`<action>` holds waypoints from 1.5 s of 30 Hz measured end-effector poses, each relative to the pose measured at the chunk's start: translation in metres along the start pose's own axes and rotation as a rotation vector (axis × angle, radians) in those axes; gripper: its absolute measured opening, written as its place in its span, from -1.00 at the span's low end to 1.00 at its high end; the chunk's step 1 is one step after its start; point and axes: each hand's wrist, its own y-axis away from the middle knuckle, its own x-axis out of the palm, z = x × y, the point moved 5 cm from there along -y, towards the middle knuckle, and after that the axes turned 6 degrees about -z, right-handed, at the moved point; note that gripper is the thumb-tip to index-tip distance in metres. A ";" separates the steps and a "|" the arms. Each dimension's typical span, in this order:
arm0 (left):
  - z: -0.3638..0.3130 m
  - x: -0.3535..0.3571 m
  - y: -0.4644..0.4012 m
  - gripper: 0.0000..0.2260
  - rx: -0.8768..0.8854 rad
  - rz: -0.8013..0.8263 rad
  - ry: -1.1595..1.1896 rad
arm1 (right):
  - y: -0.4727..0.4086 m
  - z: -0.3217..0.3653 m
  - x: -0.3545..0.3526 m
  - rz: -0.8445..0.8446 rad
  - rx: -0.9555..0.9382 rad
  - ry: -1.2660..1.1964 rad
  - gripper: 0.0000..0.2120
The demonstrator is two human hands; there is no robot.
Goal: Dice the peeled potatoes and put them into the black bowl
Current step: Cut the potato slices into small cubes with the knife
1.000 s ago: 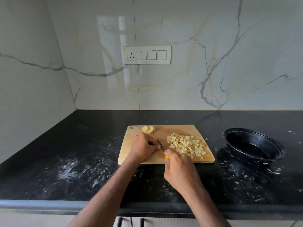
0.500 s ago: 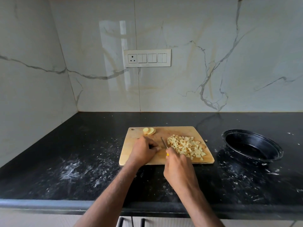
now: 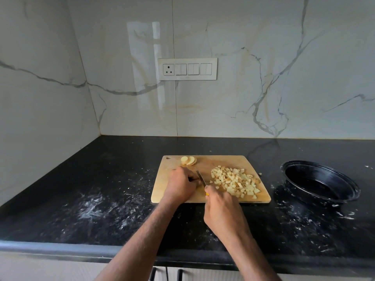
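Note:
A wooden cutting board (image 3: 223, 161) lies on the black counter. A heap of diced potato (image 3: 235, 181) covers its right half. A few round potato slices (image 3: 188, 160) sit at its back left corner. My left hand (image 3: 180, 184) rests curled on the board's middle; whatever it holds down is hidden under the fingers. My right hand (image 3: 221, 209) grips a knife with a yellow handle, whose blade (image 3: 201, 178) points away just right of my left fingers. The black bowl (image 3: 318, 183) stands empty to the right of the board.
The black counter (image 3: 101, 189) carries white smears at the left and around the bowl. One stray potato bit (image 3: 260, 174) lies off the board's right edge. A marble wall with a switch plate (image 3: 187, 69) rises behind; another wall closes the left side.
The knife blade has shifted slightly between the frames beside my left fingers. The camera view has tilted a little. The potato heap and bowl stay where they were.

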 end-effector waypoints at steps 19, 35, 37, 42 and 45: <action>-0.003 -0.002 0.002 -0.94 -0.046 0.000 0.037 | 0.001 -0.011 0.003 -0.054 0.080 -0.055 -0.74; 0.000 -0.006 0.002 -0.94 -0.048 -0.026 0.035 | 0.000 -0.004 0.001 -0.057 0.050 -0.046 -0.76; -0.001 -0.006 0.002 -0.93 -0.030 -0.029 0.028 | 0.000 -0.004 0.001 -0.051 0.044 -0.046 -0.74; 0.001 -0.003 0.000 -0.92 -0.037 -0.038 0.010 | -0.001 -0.004 0.004 -0.028 0.030 -0.047 -0.72; 0.004 -0.001 0.000 -0.93 -0.046 -0.037 0.021 | -0.002 -0.005 0.005 -0.007 0.021 -0.060 -0.72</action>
